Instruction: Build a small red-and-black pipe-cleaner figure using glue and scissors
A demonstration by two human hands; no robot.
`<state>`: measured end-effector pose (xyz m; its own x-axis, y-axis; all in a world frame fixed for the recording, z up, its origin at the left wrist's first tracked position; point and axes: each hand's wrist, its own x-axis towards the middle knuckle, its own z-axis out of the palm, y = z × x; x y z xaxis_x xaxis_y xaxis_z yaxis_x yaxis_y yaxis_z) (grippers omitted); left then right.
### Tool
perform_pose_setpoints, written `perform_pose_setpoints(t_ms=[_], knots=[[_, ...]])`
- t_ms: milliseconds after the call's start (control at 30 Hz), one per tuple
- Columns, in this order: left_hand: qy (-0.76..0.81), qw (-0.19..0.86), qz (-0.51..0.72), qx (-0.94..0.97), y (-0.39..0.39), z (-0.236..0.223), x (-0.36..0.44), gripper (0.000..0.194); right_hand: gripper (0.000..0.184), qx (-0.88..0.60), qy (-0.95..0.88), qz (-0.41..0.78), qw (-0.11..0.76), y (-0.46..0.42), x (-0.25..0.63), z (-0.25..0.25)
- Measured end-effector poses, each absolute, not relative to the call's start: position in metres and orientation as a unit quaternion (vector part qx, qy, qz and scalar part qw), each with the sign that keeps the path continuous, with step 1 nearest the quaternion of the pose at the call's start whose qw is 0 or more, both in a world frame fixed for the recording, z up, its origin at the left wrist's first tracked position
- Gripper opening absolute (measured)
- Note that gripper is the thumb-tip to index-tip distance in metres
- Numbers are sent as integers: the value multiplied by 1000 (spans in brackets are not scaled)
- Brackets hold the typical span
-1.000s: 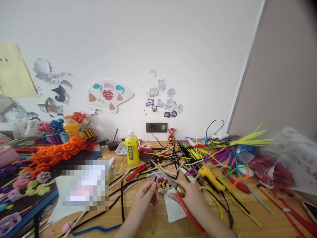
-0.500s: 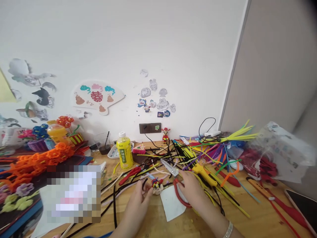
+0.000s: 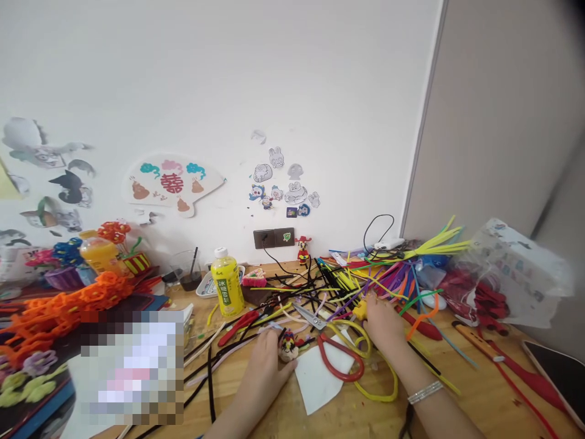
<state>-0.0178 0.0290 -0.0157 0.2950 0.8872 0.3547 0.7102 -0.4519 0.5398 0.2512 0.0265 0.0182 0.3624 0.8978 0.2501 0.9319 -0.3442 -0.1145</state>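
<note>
A small doll figure [image 3: 289, 346] with a red, yellow and black top and a pale base is held in my left hand [image 3: 265, 361], thumb and fingers closed around it. To the right, my right hand [image 3: 382, 323] is wrapped over a yellow glue gun [image 3: 360, 310]; most of the tool is hidden under the palm. Between the hands lie scissors [image 3: 339, 360] with red handles, partly on a white sheet of paper [image 3: 315, 384]. A loop of yellow pipe cleaner [image 3: 381, 397] curls just below my right hand.
A yellow drink bottle [image 3: 227, 283] stands behind my left hand, near red-handled pliers [image 3: 240, 326]. Bundled pipe cleaners [image 3: 402, 274] spread toward the wall. At the back stands a small red figure [image 3: 302, 250]. A phone [image 3: 555, 372] lies at the right edge; orange fuzzy flowers [image 3: 105, 286] sit left.
My right hand has let go of the scissors, which now lie on the table, and has moved right onto the yellow glue gun. My left hand still holds the figure.
</note>
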Motion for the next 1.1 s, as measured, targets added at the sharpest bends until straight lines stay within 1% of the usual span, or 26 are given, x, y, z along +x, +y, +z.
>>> perform_pose_setpoints(t_ms=[67, 133, 200, 300, 367, 433, 533, 600, 700, 800, 900, 1000, 1067, 1100], knots=[[506, 104, 299, 802, 28, -13, -15, 32, 51, -825, -549, -68, 116, 30, 252, 17], [510, 72, 290, 807, 27, -9, -13, 22, 47, -831, -541, -62, 116, 32, 252, 17], [504, 51, 298, 809, 25, -7, -13, 14, 46, -832, -538, -64, 119, 33, 253, 17], [497, 44, 332, 801, 23, -7, -18, 12, 49, -830, -535, -84, 129, 30, 252, 20], [500, 73, 351, 788, 22, -8, -23, 14, 49, -829, -534, -99, 135, 28, 251, 22], [510, 124, 367, 768, 20, -9, -26, 16, 52, -827, -533, -113, 139, 26, 250, 24], [533, 218, 399, 714, 18, -5, -26, 11, 55, -815, -534, -149, 168, 24, 250, 27], [535, 287, 437, 664, 17, -1, -24, 14, 51, -800, -538, -178, 199, 22, 251, 29], [501, 397, 505, 580, 16, 5, -21, 28, 42, -780, -538, -207, 244, 20, 253, 33], [458, 479, 556, 501, 15, 10, -19, 40, 38, -745, -540, -236, 314, 15, 257, 39], [432, 525, 581, 447, 12, 15, -17, 46, 39, -704, -521, -256, 409, 9, 262, 46], [419, 566, 579, 412, 8, 20, -14, 49, 41, -666, -486, -243, 510, 3, 263, 53], [423, 575, 577, 397, 4, 23, -12, 50, 39, -633, -480, -206, 572, 0, 259, 54], [427, 573, 579, 392, 2, 24, -10, 50, 36, -617, -483, -170, 598, -1, 255, 54]])
